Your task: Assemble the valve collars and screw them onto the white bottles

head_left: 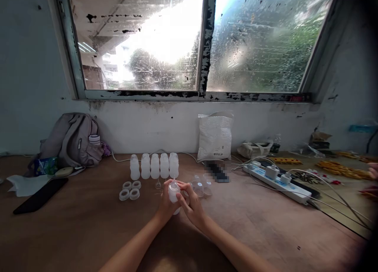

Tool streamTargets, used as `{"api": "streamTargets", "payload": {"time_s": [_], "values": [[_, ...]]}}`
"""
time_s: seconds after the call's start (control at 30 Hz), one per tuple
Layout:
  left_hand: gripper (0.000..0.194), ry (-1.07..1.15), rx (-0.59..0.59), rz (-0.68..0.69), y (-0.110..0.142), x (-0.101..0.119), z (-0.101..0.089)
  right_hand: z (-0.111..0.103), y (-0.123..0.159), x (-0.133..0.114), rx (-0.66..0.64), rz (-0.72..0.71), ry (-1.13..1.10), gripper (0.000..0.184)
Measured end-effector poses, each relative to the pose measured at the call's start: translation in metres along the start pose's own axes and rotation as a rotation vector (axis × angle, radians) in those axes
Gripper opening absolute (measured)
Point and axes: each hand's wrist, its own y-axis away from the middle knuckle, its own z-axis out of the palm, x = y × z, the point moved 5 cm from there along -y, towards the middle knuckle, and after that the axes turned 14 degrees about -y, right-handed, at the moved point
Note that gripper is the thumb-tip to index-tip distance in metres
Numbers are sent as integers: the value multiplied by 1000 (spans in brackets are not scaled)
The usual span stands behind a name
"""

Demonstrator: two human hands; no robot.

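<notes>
At the lower middle of the frame two bare forearms reach in over the brown desk (pixel 265 232). The left hand (pixel 165 205) and the right hand (pixel 191 204) meet just below the frame's centre, and between them stands a small translucent white bottle (pixel 173 192), upright, with a clear nipple on its top. The left fingers are curled shut around the bottle's left side; the right fingers (pixel 180 190) are bent in and pinch it near the top from the right, so the bottle sits clamped between both sets of fingers, its base just above the desk.

Just to the right of the hands lie a few clear caps (pixel 201 187), and to the left four white rings (pixel 130 189) sit in a loose cluster. Behind them a row of five white bottles (pixel 154 165) stands upright. A black phone (pixel 40 195) lies flat at the left edge. Further right a white power strip (pixel 276 177) runs diagonally. Against the far wall a grey backpack (pixel 72 140) slumps at the left, and a white plastic bag (pixel 215 137) stands right of centre, beneath the rain-spotted window (pixel 256 39).
</notes>
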Motion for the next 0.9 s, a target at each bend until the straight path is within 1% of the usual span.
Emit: {"api": "streamTargets", "payload": {"time_s": [0.13,0.23,0.3,0.37,0.43,0.5,0.57,0.67,0.73,0.83,0.9], "values": [[64,-13,-22,1,0,-5,3,0,-1,7,66,39,35,20],[71,-34,-45,-16,-1,-10,8,-5,-3,12,84,54,57,28],[67,-26,-101,-21,-2,-13,12,-8,-6,16,63,60,61,34],[63,1,-176,-16,-3,-14,15,-11,-9,19,18,74,40,36],[68,36,-252,8,-4,-14,15,-13,-11,22,-25,101,-10,33],[74,46,-332,35,-3,-12,15,-16,-12,25,-41,141,-71,32],[74,17,-372,46,-3,-10,12,-17,-12,25,-45,178,-115,32],[69,-56,-353,62,-2,-6,9,-18,-12,22,-49,211,-163,31],[62,-133,-321,66,-1,-4,7,-19,-12,19,-21,222,-196,29],[45,-311,-244,83,1,-1,4,-24,-12,18,72,264,-268,25],[37,-463,-154,108,1,1,0,-26,-13,18,121,297,-318,28]]}}
